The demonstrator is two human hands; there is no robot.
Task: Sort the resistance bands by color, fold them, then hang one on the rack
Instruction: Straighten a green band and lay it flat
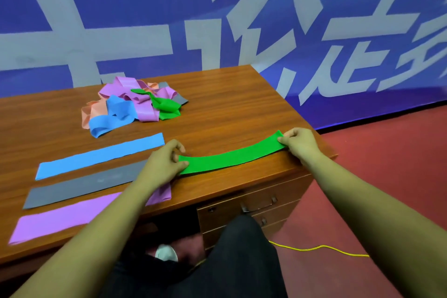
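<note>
At front-right table edge, green band is lying flat, stretched w/ slight bow; left hand & right hand fingers are pinching opposite ends.

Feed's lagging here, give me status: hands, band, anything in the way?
Left hand, right hand pinching ends of green band, stretched across desk. Left arm crosses purple band; tangled pile behind.
</note>
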